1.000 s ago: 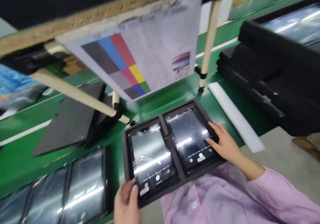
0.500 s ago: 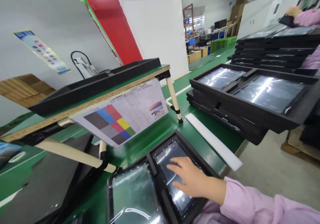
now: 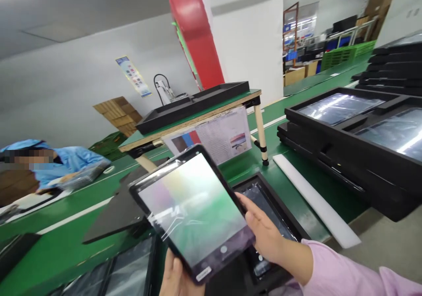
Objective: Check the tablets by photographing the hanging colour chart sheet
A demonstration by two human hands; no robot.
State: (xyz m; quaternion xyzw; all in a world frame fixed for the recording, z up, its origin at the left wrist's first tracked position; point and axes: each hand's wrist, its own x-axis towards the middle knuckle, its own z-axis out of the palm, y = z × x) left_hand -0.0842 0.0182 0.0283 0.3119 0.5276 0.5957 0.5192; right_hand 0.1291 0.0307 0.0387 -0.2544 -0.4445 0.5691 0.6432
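Note:
A black tablet [image 3: 194,212] with a lit, blurry camera screen is raised above the green bench. My left hand [image 3: 176,276] grips its lower edge from below, thumb on the bezel. My right hand [image 3: 263,234] rests at the tablet's right edge, fingers bent beside it. Below lies a black foam tray [image 3: 280,212] with a second tablet [image 3: 263,212] still in its right slot. Behind the raised tablet hangs a colour test chart [image 3: 217,137] under a small wooden shelf [image 3: 191,122].
Stacked black trays with wrapped tablets [image 3: 356,129] stand at the right. A white strip [image 3: 313,199] lies on the green conveyor [image 3: 66,225]. More wrapped tablets [image 3: 125,274] sit at the lower left. A person in blue [image 3: 52,164] works at the far left.
The left tablet has come out of its tray slot and is now held up in front of the chart. My right hand left the right tablet's screen. The view tilted upward.

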